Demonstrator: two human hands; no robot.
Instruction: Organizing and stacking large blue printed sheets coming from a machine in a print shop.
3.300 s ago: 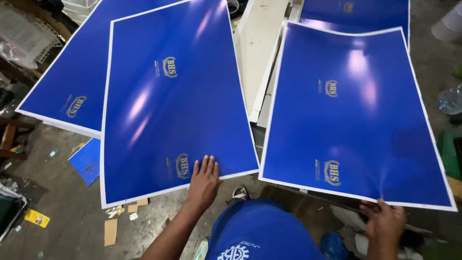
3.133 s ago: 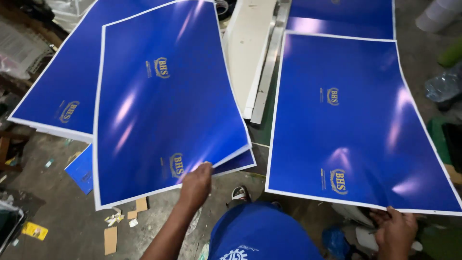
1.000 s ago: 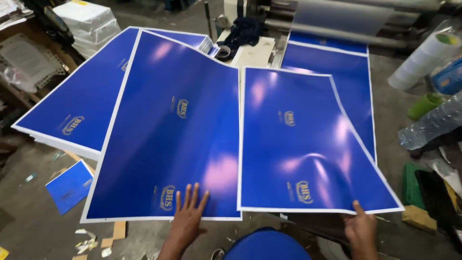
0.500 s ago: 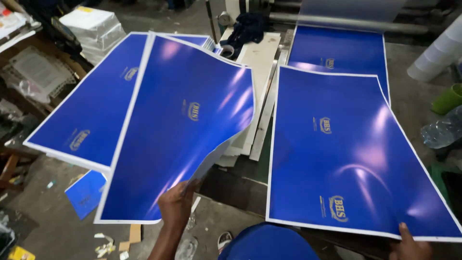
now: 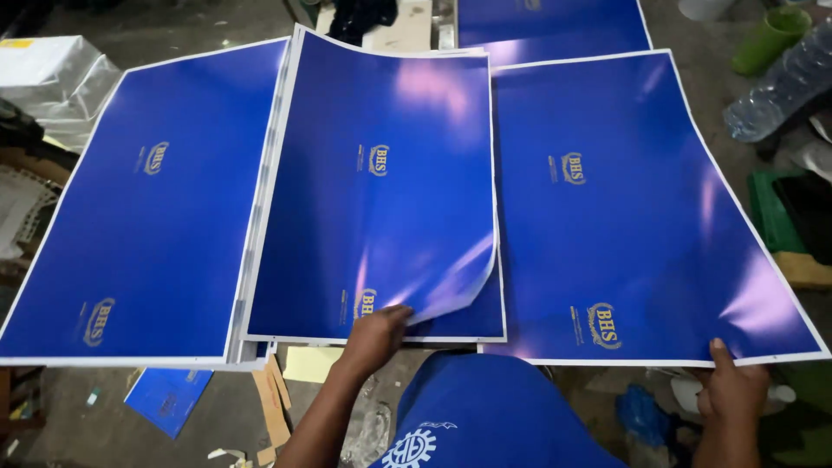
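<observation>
Three large glossy blue printed sheets with white borders lie side by side in the head view. My left hand point(image 5: 374, 334) rests on the near edge of the middle stack point(image 5: 381, 191), fingers on the top sheet, whose near right corner curls upward. My right hand point(image 5: 732, 390) grips the near right edge of the right sheet point(image 5: 624, 208), thumb on top. The left stack point(image 5: 156, 217) lies untouched beside the middle one. Below me is my blue shirt point(image 5: 485, 416).
Another blue sheet point(image 5: 555, 22) lies further back. A clear plastic bottle point(image 5: 776, 91) and a green cup point(image 5: 767, 35) sit at right. Wrapped white packs point(image 5: 52, 74) are at far left. Paper scraps and a small blue sheet point(image 5: 169, 399) litter the floor.
The middle sheet, held lifted and bowed by my left hand half a second ago, now lies down on the middle stack. My right hand still holds the right sheet's edge.
</observation>
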